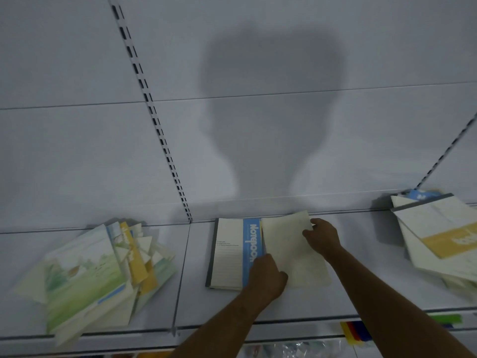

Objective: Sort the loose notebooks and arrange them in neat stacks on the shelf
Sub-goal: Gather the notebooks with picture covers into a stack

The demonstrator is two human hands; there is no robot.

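Now both your hands work at the middle of the white metal shelf (pixel 196 293). Your left hand (pixel 267 279) rests on the near edge of a plain cream notebook (pixel 294 254), fingers curled at its spine side; your right hand (pixel 322 237) pinches its far right corner. That notebook lies partly over a white notebook with a blue title band (pixel 232 254), flat on the shelf. A loose fanned pile of green-and-yellow notebooks (pixel 87 277) sits to the left; a slanted pile of white-and-yellow notebooks (pixel 438 233) lies at right.
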